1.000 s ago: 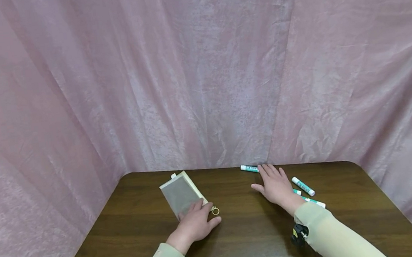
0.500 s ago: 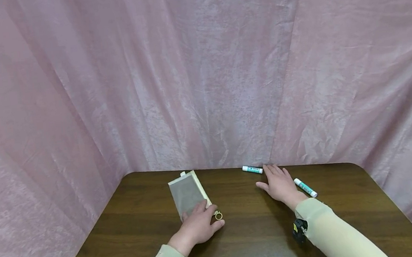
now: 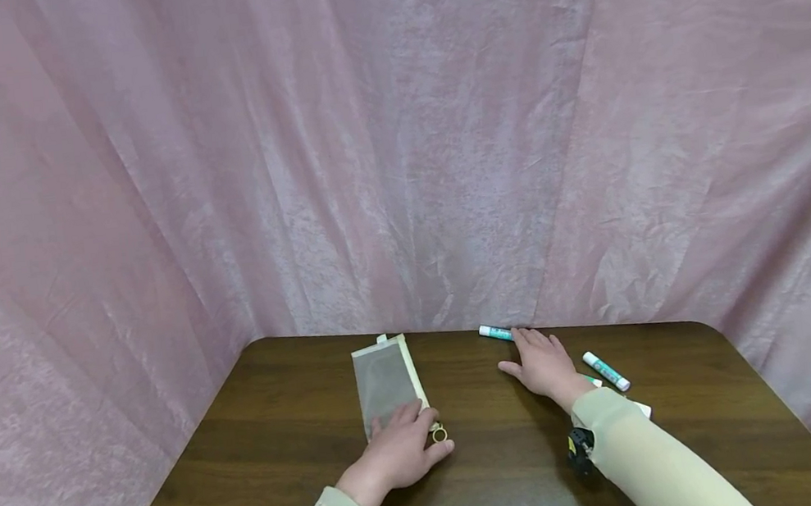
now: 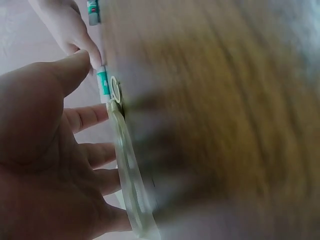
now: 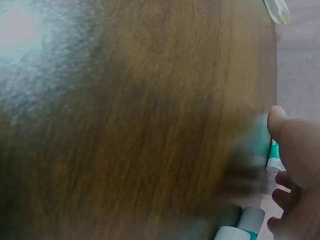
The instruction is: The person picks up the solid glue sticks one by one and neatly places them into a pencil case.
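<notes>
A flat grey mesh zip pouch (image 3: 384, 383) with a cream edge lies left of centre, a gold ring (image 3: 439, 434) at its near corner. My left hand (image 3: 397, 456) rests on the pouch's near end, fingers loosely spread; the left wrist view has the fingertips along the zip edge (image 4: 131, 180). Toward the back, my right hand (image 3: 545, 368) lies palm down, fingers extended, its fingertips at the end of a white-and-teal glue stick (image 3: 495, 333). Another glue stick (image 3: 607, 371) lies right of that hand. More capped sticks (image 5: 232, 233) are partly hidden beneath the right wrist.
The brown wooden table (image 3: 250, 467) has rounded back corners. A pink velvet curtain (image 3: 396, 163) hangs directly behind its back edge. Light reflects off the table surface (image 5: 30, 35) in the right wrist view.
The pouch has slid right and turned straighter under my left hand. My right hand shifted slightly right, then back left to the far glue stick.
</notes>
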### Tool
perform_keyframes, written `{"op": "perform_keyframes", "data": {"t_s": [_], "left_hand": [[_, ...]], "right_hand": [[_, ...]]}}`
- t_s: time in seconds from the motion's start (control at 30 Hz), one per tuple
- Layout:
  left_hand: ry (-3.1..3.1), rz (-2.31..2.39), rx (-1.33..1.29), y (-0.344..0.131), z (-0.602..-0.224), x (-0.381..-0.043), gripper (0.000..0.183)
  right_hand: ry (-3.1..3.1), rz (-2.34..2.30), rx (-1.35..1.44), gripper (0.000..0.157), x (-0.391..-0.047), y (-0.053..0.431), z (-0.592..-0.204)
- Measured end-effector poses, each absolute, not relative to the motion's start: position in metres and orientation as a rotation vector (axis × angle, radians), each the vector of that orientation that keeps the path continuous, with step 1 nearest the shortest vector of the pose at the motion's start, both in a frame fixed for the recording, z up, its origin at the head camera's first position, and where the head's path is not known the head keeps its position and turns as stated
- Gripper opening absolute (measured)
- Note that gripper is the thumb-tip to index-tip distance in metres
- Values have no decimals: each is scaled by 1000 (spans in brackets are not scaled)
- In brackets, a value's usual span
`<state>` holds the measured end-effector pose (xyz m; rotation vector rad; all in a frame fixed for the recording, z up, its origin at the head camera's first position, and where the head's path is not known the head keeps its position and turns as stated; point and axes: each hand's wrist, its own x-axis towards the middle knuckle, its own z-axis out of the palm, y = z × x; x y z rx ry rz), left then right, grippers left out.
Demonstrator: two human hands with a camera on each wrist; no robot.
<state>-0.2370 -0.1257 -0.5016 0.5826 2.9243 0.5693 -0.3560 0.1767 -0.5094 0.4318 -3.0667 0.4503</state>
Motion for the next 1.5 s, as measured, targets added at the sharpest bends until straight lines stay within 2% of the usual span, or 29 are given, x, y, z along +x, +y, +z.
{"op": "perform_keyframes", "data": {"t_s": [0.43, 0.53, 0.67, 0.73, 1.5], "left_hand": [[2936, 545, 646, -120, -502, -233, 51], [2940, 551, 668, -119, -502, -232, 48], [2934, 560, 694, -118, -504, -230, 45], [2918, 568, 698, -117, -504, -230, 45], [2881, 574, 753, -117, -502, -226, 43]], "right_hand": [[-2995, 403, 415, 72, -367, 177, -517], [-2935, 405, 413, 61, -369, 176, -519], [-2832, 424, 406, 36, -371, 175, -522], [-2804, 423, 388, 29, -372, 173, -523], [-2732, 279, 280, 21, -374, 165, -526]]}}
